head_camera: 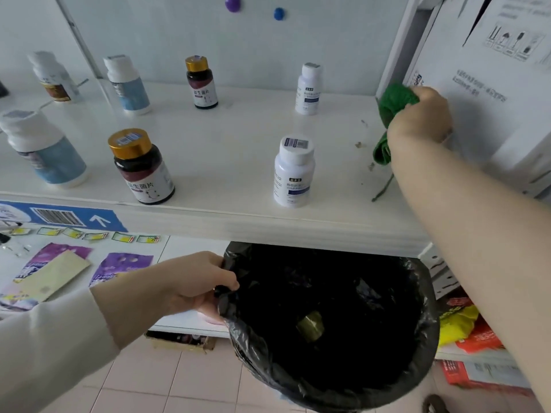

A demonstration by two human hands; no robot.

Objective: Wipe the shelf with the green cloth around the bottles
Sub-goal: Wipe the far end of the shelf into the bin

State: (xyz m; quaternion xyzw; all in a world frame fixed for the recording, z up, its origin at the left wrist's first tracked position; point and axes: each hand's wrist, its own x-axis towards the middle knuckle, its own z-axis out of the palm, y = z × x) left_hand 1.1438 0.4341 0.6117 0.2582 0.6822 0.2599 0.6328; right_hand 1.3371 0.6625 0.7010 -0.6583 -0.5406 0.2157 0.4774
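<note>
The green cloth (393,105) is bunched up in the right hand (420,114), at about 2 o'clock in the view. The hand is closed around it, and the cloth is pressed on the white shelf (226,144) right beside a big white box (492,84). One end of the cloth hangs down below the wrist. A few small brown crumbs (359,144) are seen on the shelf just left of the cloth.

Seven bottles are stood upright on the shelf, well apart from each other. A white bottle with a blue label (293,171) is seen near the middle, and a smaller one like it (308,89) is behind it at 12 o'clock. A dark bottle with a gold cap (141,166) is stood at 9 o'clock, with another dark gold-capped bottle (201,81) farther back. Three white-capped bottles, two with light blue labels (44,150), are kept at the far left.

Below the shelf edge, at 6 o'clock, a bin lined with a black bag (328,323) is held up. Its rim is pinched by the left hand (193,284), with the thumb on top. Something small and gold (310,326) is lying inside the bin.
</note>
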